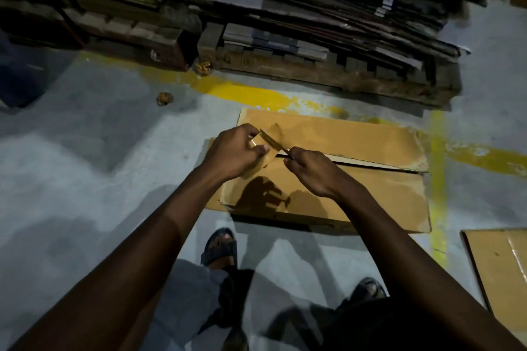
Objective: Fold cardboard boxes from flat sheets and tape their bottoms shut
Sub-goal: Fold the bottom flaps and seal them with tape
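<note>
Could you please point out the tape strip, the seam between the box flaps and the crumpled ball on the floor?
tape strip (271, 141): head view, on its stretched middle.
seam (370, 165): head view, on the middle of the dark gap.
crumpled ball (164, 98): head view, on its centre.

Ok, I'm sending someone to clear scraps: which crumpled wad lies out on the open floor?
Start at the loaded pallet at the back and find the yellow line painted before it. The wad lies alone on grey floor, on the near side of that line toward its left end; the other wad sits against the pallet.
</note>
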`<act>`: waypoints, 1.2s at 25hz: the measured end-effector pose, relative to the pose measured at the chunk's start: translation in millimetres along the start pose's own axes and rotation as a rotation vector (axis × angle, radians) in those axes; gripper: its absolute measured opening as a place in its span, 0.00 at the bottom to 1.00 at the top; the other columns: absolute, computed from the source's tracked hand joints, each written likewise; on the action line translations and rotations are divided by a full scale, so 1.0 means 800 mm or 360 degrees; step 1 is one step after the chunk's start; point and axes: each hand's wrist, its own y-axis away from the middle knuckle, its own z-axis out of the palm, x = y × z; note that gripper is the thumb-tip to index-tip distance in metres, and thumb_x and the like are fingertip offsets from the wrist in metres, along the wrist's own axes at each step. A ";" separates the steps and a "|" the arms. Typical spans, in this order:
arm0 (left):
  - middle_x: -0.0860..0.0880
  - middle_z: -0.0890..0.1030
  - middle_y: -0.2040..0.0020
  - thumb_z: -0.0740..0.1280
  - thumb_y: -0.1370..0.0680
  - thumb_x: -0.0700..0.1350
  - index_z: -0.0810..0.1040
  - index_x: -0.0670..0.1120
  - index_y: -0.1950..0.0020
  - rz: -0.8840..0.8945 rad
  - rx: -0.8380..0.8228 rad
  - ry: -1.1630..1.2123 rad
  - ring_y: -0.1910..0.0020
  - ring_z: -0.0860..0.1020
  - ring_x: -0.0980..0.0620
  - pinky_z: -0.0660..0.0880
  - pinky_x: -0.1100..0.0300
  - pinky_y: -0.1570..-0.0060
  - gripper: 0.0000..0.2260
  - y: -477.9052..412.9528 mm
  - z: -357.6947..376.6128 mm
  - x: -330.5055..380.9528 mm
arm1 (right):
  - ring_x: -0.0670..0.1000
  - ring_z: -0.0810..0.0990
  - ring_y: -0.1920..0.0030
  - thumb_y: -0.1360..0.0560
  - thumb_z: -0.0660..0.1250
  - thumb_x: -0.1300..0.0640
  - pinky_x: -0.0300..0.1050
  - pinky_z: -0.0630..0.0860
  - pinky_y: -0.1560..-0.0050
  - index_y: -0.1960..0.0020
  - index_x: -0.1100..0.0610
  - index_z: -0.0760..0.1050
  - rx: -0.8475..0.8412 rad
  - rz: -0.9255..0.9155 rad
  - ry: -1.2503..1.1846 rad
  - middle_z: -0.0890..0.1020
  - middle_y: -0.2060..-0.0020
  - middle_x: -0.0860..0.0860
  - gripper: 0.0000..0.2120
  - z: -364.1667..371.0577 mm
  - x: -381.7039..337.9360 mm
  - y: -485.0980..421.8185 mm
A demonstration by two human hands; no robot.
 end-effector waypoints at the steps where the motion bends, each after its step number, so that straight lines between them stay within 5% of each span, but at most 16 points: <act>1: 0.45 0.81 0.46 0.71 0.25 0.48 0.71 0.50 0.36 -0.0029 0.0008 0.0119 0.46 0.78 0.44 0.75 0.52 0.48 0.19 -0.001 0.001 0.000 | 0.56 0.78 0.55 0.17 0.55 0.48 0.53 0.71 0.53 0.57 0.52 0.70 -0.0013 0.0037 -0.0235 0.77 0.58 0.52 0.13 -0.002 0.000 0.002; 4: 0.49 0.83 0.56 0.71 0.26 0.42 0.77 0.54 0.44 0.0034 -0.0091 0.0435 0.55 0.80 0.47 0.78 0.50 0.52 0.13 -0.003 -0.008 -0.008 | 0.54 0.76 0.60 0.25 0.54 0.42 0.55 0.71 0.55 0.58 0.57 0.71 0.0019 0.0026 -0.0593 0.75 0.61 0.54 0.19 -0.003 0.001 0.004; 8: 0.52 0.79 0.67 0.72 0.29 0.42 0.83 0.51 0.57 -0.0008 -0.0093 0.0649 0.68 0.73 0.54 0.66 0.59 0.65 0.04 0.000 -0.017 -0.009 | 0.53 0.71 0.63 0.26 0.56 0.42 0.50 0.64 0.60 0.61 0.54 0.72 0.0131 -0.0112 -0.0574 0.75 0.65 0.54 0.17 -0.002 0.001 0.000; 11: 0.50 0.80 0.66 0.72 0.30 0.43 0.82 0.50 0.61 -0.0164 0.0060 0.0661 0.63 0.77 0.49 0.72 0.55 0.63 0.02 -0.003 -0.014 -0.016 | 0.55 0.75 0.62 0.25 0.56 0.41 0.49 0.61 0.60 0.61 0.52 0.71 0.0529 -0.0229 0.0088 0.75 0.67 0.49 0.16 0.007 0.000 -0.009; 14: 0.50 0.79 0.65 0.72 0.29 0.42 0.80 0.47 0.62 -0.0329 0.0144 0.0591 0.61 0.77 0.47 0.75 0.54 0.60 0.03 -0.008 -0.007 -0.022 | 0.57 0.77 0.55 0.21 0.58 0.41 0.51 0.64 0.54 0.55 0.51 0.73 0.0711 -0.0082 0.0630 0.80 0.58 0.51 0.14 0.030 -0.005 -0.025; 19: 0.47 0.77 0.66 0.71 0.27 0.40 0.77 0.47 0.68 -0.0448 0.0109 0.0489 0.61 0.76 0.46 0.71 0.57 0.61 0.10 -0.007 -0.010 -0.045 | 0.60 0.78 0.50 0.19 0.55 0.42 0.52 0.66 0.52 0.46 0.55 0.75 0.0518 -0.0066 0.0773 0.81 0.50 0.54 0.18 0.064 -0.013 -0.057; 24: 0.48 0.77 0.65 0.71 0.28 0.41 0.79 0.45 0.66 -0.0454 -0.0055 0.0169 0.60 0.74 0.48 0.66 0.59 0.65 0.07 -0.001 -0.032 -0.075 | 0.62 0.80 0.50 0.18 0.51 0.41 0.49 0.69 0.58 0.48 0.56 0.73 0.0584 0.0348 0.0149 0.82 0.51 0.59 0.21 0.043 0.030 -0.077; 30: 0.49 0.80 0.58 0.71 0.25 0.45 0.80 0.49 0.60 -0.0486 0.0225 0.0446 0.55 0.76 0.49 0.67 0.59 0.59 0.04 -0.005 -0.027 -0.080 | 0.64 0.78 0.49 0.22 0.62 0.51 0.55 0.71 0.52 0.40 0.57 0.67 0.0567 0.0172 0.0607 0.80 0.46 0.58 0.15 0.052 0.067 -0.145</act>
